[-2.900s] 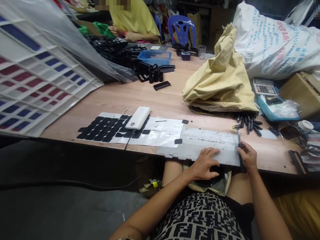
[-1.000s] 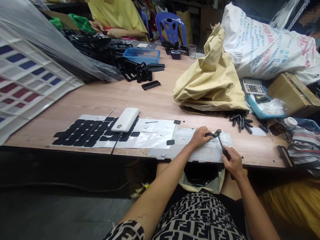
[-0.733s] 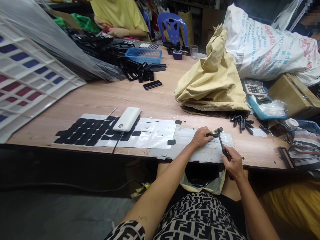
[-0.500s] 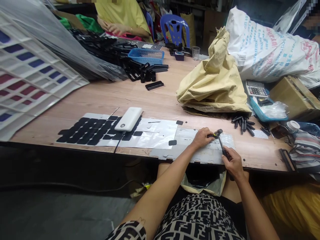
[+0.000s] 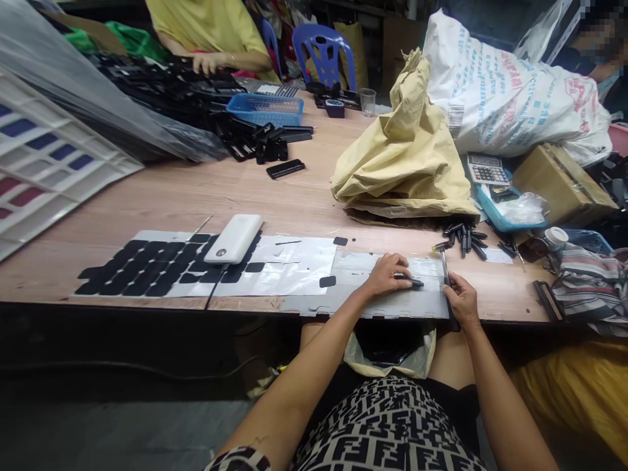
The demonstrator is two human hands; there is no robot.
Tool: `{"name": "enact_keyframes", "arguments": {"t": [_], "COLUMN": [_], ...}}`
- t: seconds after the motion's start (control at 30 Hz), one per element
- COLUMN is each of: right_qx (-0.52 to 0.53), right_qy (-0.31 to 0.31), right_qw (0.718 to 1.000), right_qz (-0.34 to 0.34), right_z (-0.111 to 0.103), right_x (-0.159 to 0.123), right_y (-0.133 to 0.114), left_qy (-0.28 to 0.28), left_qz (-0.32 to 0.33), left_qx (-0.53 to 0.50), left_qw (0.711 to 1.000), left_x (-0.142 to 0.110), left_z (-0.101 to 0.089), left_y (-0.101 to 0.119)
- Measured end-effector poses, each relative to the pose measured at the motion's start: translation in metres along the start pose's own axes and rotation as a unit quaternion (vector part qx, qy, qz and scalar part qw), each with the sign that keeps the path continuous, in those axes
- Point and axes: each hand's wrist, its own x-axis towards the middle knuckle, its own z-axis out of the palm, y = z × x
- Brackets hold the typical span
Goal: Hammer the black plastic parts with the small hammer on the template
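Observation:
My left hand (image 5: 385, 275) is closed around a slim black pen-like piece (image 5: 415, 282), whose end sticks out to the right over the grey plate (image 5: 363, 305). My right hand (image 5: 462, 301) grips a small hammer (image 5: 445, 267) by its dark handle. The hammer's head points away from me, just beyond the plate's right end and apart from the black piece. Clear film covers part of the plate. Several similar black pieces (image 5: 465, 239) lie in a loose pile past the hammer head.
Left of the plate, a white power bank (image 5: 234, 239) lies on a sheet of black stickers (image 5: 142, 267). A crumpled yellow sack (image 5: 407, 163) stands behind. Farther back are a blue basket (image 5: 265, 110) and a person in a yellow shirt (image 5: 210, 26). A calculator (image 5: 487, 170) sits at right.
The hammer has swung right, away from my left hand. The black piece now lies lower and points right over the plate. The whole view has shifted slightly.

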Motion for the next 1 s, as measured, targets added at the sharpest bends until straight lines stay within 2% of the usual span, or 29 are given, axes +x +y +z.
{"name": "enact_keyframes", "arguments": {"t": [0.13, 0.27, 0.33, 0.4, 0.5, 0.63, 0.7, 0.83, 0.9, 1.0], "right_qx": [-0.015, -0.022, -0.017, -0.011, -0.035, -0.082, -0.083, -0.085, -0.088, -0.096], "right_qy": [0.004, 0.009, 0.006, 0.015, 0.091, 0.201, 0.208, 0.184, 0.182, 0.174], "right_qw": [1.000, 1.000, 1.000, 1.000, 0.995, 0.976, 0.974, 0.979, 0.979, 0.980], "right_qz": [-0.003, -0.009, -0.012, -0.019, -0.036, -0.031, -0.025, -0.026, -0.028, -0.030], "right_z": [0.000, 0.000, 0.000, 0.001, 0.003, 0.007, 0.008, 0.008, 0.007, 0.007], "right_x": [-0.001, -0.002, -0.003, -0.006, -0.010, -0.012, -0.011, -0.011, -0.011, -0.011], "right_y": [-0.007, -0.011, -0.011, -0.011, -0.007, -0.001, 0.001, 0.002, 0.001, 0.001], "left_qy": [-0.049, -0.073, -0.080, -0.069, 0.001, 0.112, 0.141, 0.133, 0.138, 0.148], "left_qz": [0.019, 0.004, 0.000, -0.004, -0.020, -0.036, -0.047, -0.072, -0.089, -0.120], "left_qx": [-0.011, 0.002, 0.008, -0.003, -0.034, -0.044, -0.034, 0.027, 0.060, 0.076], "left_qw": [0.999, 0.997, 0.997, 0.998, 0.999, 0.992, 0.988, 0.988, 0.984, 0.979], "left_x": [-0.043, -0.086, -0.097, -0.095, -0.063, 0.025, 0.076, 0.158, 0.184, 0.201], "left_z": [-0.001, 0.001, 0.001, 0.002, 0.005, 0.014, 0.024, 0.050, 0.062, 0.073], "left_y": [0.012, 0.030, 0.038, 0.043, 0.048, 0.053, 0.056, 0.061, 0.061, 0.058]}}
